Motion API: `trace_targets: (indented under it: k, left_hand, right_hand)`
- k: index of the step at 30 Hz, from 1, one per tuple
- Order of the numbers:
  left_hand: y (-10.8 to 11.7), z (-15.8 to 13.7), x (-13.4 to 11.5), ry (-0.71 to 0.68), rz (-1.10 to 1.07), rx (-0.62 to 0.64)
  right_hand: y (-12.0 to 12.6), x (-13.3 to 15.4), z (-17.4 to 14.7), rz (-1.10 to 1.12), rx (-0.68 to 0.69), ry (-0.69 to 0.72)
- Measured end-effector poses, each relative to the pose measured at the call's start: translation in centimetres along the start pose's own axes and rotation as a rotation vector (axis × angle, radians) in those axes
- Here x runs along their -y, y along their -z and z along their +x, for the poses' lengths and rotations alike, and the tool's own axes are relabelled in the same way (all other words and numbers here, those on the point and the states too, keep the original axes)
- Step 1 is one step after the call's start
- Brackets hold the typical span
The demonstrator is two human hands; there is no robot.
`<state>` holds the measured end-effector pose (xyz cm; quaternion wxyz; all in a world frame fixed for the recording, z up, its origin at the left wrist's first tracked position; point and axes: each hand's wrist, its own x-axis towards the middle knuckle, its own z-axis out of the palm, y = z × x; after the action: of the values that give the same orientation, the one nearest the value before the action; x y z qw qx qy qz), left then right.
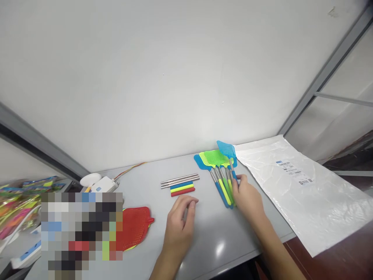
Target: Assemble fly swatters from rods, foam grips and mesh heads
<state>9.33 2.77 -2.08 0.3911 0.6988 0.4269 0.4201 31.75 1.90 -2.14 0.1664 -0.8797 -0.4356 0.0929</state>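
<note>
My right hand is closed around the blue grip of a fly swatter, whose blue mesh head tilts up over a fanned row of others. Under and left of it lie several assembled swatters with green mesh heads and blue, yellow and green grips. My left hand hovers over the table with fingers curled and thumb near the index finger; nothing shows in it. Just beyond it lie a red grip, a yellow grip and a blue grip, beside several metal rods.
Loose swatter heads, a red one on top, are stacked at the left. A white plastic bag with a label covers the table's right side. A white device with wires stands at the back left, near colourful packages. A wall rises behind.
</note>
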Motion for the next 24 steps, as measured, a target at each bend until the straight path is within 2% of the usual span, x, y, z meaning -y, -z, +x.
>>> trace_targets:
  k: [4, 7, 9, 14, 24]
  left_hand:
    - [2.0, -1.6, 0.7, 0.018, 0.067, -0.205]
    - [2.5, -2.0, 0.7, 0.027, 0.072, -0.306]
    - [2.3, -2.1, 0.6, 0.036, 0.059, -0.308]
    - [1.6, -2.2, 0.3, 0.001, 0.024, -0.179]
    - [1.6, -2.6, 0.3, 0.003, 0.055, -0.222]
  right_hand:
    - [-0.6, -0.1, 0.7, -0.056, 0.023, 0.030]
    - [-1.0, -0.2, 0.6, -0.095, 0.028, 0.065]
    - [-1.1, -0.3, 0.5, -0.123, 0.045, 0.073]
    - [-1.2, -0.3, 0.1, -0.126, 0.091, 0.130]
    - [-1.0, -1.2, -0.7, -0.081, 0.112, 0.169]
